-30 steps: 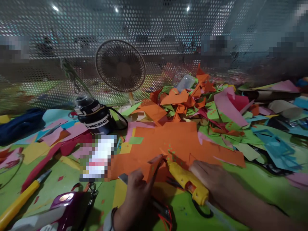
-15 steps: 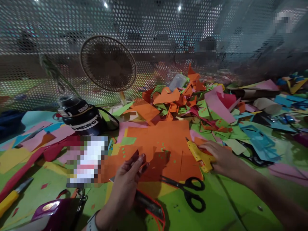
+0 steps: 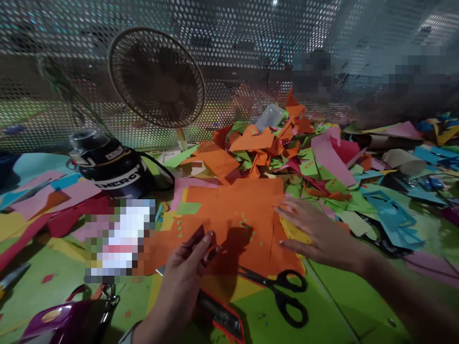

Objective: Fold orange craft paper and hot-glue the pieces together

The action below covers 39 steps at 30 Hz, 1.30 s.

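My left hand is closed, thumb against fingers, on a small piece of orange paper that is partly in shadow. Over a yellow glue gun is my right hand, its fingers spread; the hand hides much of the tool, which lies at the right edge of the orange sheets. Those orange sheets bear small green dots. Black-handled scissors lie across their near edge. Below my left wrist rests a black and red cutter.
A scrap heap of coloured paper rises at the back, beside a round fan. A black bottle stands left, behind a blurred bright screen. A purple object and a yellow-handled knife lie at front left.
My right hand has loosened from around the glue gun, and its fingers are now spread over it. My left hand stays closed in nearly the same place. The view has shifted slightly.
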{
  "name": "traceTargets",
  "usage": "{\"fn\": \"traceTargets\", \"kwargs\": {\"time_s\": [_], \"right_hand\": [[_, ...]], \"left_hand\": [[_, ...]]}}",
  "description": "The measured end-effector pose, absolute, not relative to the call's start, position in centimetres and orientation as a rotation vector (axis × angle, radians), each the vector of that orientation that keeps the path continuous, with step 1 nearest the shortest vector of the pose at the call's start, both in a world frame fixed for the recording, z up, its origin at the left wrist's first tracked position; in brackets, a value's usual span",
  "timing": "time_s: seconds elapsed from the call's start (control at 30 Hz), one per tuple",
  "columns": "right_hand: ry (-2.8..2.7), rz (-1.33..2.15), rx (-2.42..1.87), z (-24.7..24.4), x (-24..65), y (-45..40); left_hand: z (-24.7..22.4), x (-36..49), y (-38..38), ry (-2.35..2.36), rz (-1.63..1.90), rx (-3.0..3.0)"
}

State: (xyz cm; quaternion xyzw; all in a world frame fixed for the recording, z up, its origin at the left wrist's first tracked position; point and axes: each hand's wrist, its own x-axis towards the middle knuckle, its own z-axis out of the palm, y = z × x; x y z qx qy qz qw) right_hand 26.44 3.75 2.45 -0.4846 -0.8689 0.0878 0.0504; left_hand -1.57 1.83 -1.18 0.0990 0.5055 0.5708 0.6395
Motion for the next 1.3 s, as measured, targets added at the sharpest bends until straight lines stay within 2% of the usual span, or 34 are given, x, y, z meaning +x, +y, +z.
{"fn": "traceTargets", "kwargs": {"time_s": [0.2,0.57,0.67,0.77,0.87,0.97,1.3], "right_hand": [[-2.789,0.296,-1.455,0.7,21.0,6.9],[-2.732,0.423,-1.343,-0.5,20.3,8.3],[-2.570,0.704,-1.399,0.3,20.8,8.3],[-2.210,1.143,-1.411,1.3,21.4,7.8],[-1.860,1.522,-1.239,1.9,21.4,6.9],[-1.718,1.691,-1.074,2.2,20.6,5.7],[-1.923,1.437,-1.116,3.1,18.4,2.8]], "left_hand": [[-1.6,-1.5,1.8,1.160,1.276,0.204],[-1.4,-1.4,1.8,1.179,1.247,0.221],[-1.4,-1.4,1.7,1.177,1.234,0.235],[-1.3,-1.2,1.5,1.173,1.192,0.247],[-1.0,-0.9,1.2,1.173,1.154,0.234],[-0.4,-0.5,0.9,1.174,1.125,0.219],[0.1,0.2,0.2,1.114,1.077,0.291]]}}
